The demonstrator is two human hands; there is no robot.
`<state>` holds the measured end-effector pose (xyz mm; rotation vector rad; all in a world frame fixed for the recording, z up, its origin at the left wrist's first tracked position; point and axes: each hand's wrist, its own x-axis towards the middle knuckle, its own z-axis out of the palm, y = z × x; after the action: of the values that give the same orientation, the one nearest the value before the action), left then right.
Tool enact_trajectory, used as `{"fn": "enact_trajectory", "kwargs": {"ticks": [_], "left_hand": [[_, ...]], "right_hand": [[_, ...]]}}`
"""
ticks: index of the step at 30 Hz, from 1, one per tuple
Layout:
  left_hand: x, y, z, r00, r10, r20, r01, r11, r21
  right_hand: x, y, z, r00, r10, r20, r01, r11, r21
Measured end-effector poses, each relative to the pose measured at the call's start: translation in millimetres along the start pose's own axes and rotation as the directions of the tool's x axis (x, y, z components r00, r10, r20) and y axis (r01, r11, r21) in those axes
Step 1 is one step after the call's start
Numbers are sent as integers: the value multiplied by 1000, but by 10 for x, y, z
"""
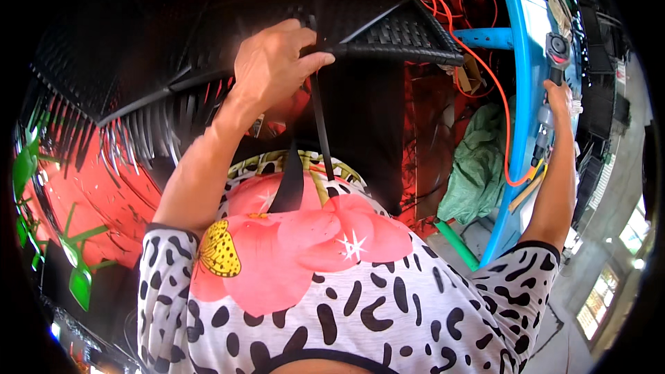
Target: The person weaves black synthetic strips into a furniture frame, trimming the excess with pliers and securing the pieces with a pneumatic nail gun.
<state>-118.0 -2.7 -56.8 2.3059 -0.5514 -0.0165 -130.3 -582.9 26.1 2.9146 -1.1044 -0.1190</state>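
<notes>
A black woven panel [398,34] of flat plastic-like strips stretches across the top of the view, with a dark rounded edge. At that edge is my left hand [270,62], fingers curled and thumb pointing right. A long black strip [322,121] passes by its thumb and forefinger and hangs toward my shirt; the fingertips are partly hidden. Far out to the right, my right hand [560,93] is wrapped around a grey hand-held tool [557,52] with a round end, over a blue plastic surface. The tool's exact kind is unclear.
An orange hose [500,90] loops down along the blue plastic table [514,125]. Below it lies a crumpled green sack [478,159] beside a green bar [457,244]. Loose black strip ends [131,145] hang at left over a red surface [104,194], near green leaf-shaped pieces [80,284].
</notes>
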Motion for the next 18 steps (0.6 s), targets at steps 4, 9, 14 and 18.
{"fn": "enact_trajectory", "kwargs": {"ticks": [4,9,14,18], "left_hand": [[-127,-107,-32,999,-5,-34,6,999,33],[-142,-112,-3,999,14,-29,-14,1000,12],[-112,-109,45,999,20,-49,-20,1000,-13],[-104,-118,35,999,24,-31,-25,999,-37]], "right_hand": [[-671,-379,-516,968,-245,59,214,924,318],[-2000,-1251,-1139,839,-475,267,175,699,694],[-2720,-2025,-1128,694,-515,502,100,760,642],[-2789,-2394,-1072,520,-547,656,76,794,603]]}}
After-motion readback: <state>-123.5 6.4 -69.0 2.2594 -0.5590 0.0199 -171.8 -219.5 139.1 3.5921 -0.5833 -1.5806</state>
